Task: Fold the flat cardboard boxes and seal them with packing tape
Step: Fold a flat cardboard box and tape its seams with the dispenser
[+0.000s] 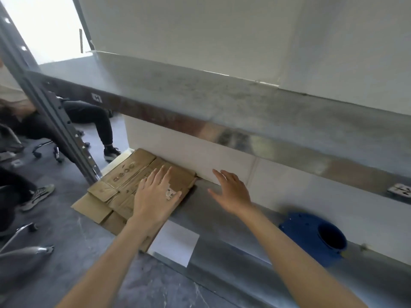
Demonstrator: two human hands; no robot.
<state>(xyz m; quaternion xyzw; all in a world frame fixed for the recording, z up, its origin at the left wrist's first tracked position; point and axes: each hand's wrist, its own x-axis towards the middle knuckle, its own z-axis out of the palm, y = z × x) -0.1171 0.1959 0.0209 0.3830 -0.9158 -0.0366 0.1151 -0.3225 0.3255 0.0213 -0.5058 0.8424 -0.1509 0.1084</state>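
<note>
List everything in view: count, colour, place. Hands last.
flat cardboard boxes: one stack, count unclear, brown, lower shelf, left
white sheet: 1, white, near the lower shelf's front edge, beside the stack
round holed object: 1, blue, lower shelf, right
upper shelf: 1, grey metal, above the stack
lower shelf: 1, grey
shelf upright: 1, grey, left
seated legs: dark trousers, far left
chair bases: 2, chrome, floor left
left hand: flat on the stack
right hand: open, right of the stack
</note>
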